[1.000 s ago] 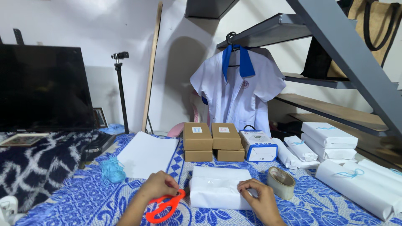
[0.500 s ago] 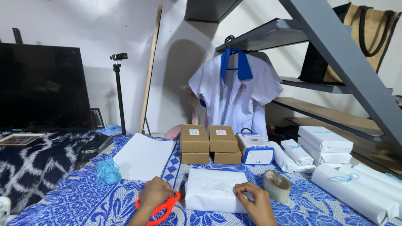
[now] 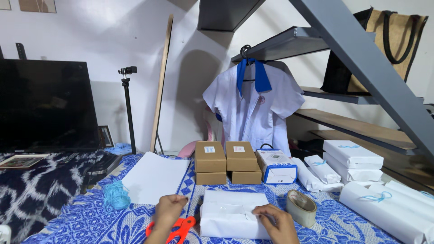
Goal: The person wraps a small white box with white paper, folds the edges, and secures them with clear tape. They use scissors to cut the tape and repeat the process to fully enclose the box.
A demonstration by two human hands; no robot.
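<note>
A box wrapped in white paper (image 3: 235,217) lies on the blue patterned cloth (image 3: 99,226) near the front edge. My right hand (image 3: 278,222) rests on its right side, fingers pressing the taped paper flap. My left hand (image 3: 168,213) lies just left of the box, over a pair of orange-handled scissors (image 3: 178,229); whether it grips them is unclear. A roll of brown tape (image 3: 302,207) stands right of the box.
Behind are a white paper sheet (image 3: 156,176), stacked brown cardboard boxes (image 3: 226,161), a blue-and-white box (image 3: 275,166), several white wrapped parcels (image 3: 357,171) and blue string (image 3: 116,196). A television (image 3: 45,106), a tripod (image 3: 129,108) and a hanging white shirt (image 3: 253,106) are at the back.
The view has tilted slightly up, so both hands sit lower in frame. My right hand has slid a little along the box's flap; my left stays over the scissors.
</note>
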